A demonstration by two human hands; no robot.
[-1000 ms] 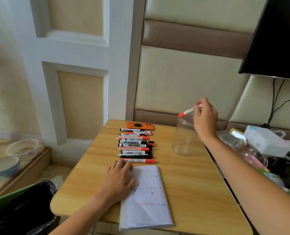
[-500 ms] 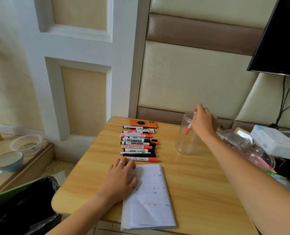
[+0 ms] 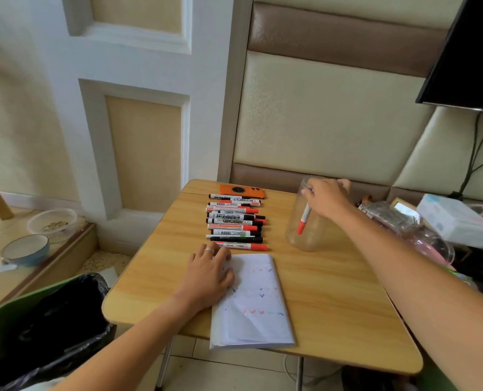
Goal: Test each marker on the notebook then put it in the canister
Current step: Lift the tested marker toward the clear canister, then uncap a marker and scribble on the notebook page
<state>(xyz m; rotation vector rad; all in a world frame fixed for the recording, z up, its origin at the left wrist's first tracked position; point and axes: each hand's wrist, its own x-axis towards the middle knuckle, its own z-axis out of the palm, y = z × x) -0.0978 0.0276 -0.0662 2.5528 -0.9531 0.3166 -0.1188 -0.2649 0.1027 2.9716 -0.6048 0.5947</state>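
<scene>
**Marker going into canister: bench stock, near to far**

Notebook (image 3: pixel 251 300): open, near bench (image 3: pixel 333 306) edge; left hand (image 3: pixel 209 275) lies flat on it, fingers spread. Row of markers (image 3: pixel 234 221): untested, just beyond the notebook. Canister (image 3: pixel 305 221): clear, right of row. Right hand (image 3: pixel 326 200) at its rim, pinching red-capped marker (image 3: pixel 303 220), cap down, inside. Advice: release once low, so the canister is not tipped. Orange phone (image 3: pixel 241 191): behind row. Clutter right of the canister crowds the elbow.

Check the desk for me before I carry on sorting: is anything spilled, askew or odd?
Nothing stands out. The markers lie in a tidy row, the notebook lies flat, and the canister stands upright.
</scene>
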